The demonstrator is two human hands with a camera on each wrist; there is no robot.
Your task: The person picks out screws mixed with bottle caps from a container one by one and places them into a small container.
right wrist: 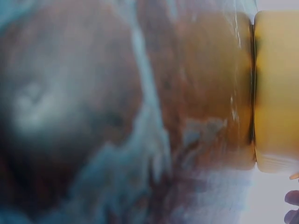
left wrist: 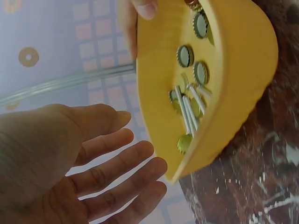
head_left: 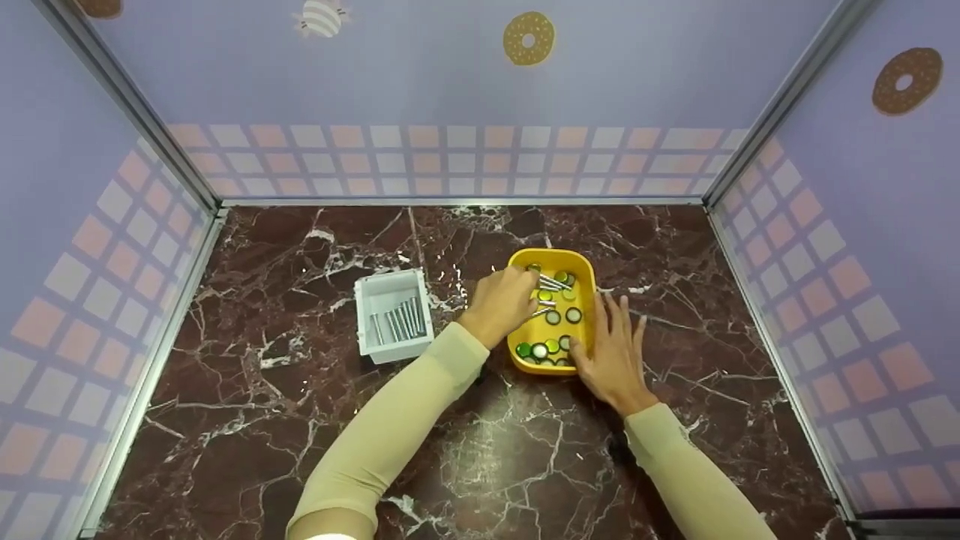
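A yellow bin (head_left: 544, 369) stands on the marble-patterned tabletop. Several bottle caps (head_left: 553, 317) lie in it, some green or yellow, others with their pale insides up, along with a few thin silver metal rods (left wrist: 187, 112). My left hand (head_left: 501, 306) is over the bin's left side; in the left wrist view its fingers (left wrist: 117, 170) are stretched out and hold nothing. At the right wall my right hand (head_left: 616, 360) holds the bin, thumb over the rim, fingers along the outside. Only fingertips (right wrist: 292, 198) of it show in the right wrist view.
To the left of the yellow bin stands a light grey box (head_left: 395, 352) with several metal rods (head_left: 401, 320) lying in it. Patterned panels (head_left: 450, 82) wall in the tabletop (head_left: 247, 420) at the back and on both sides.
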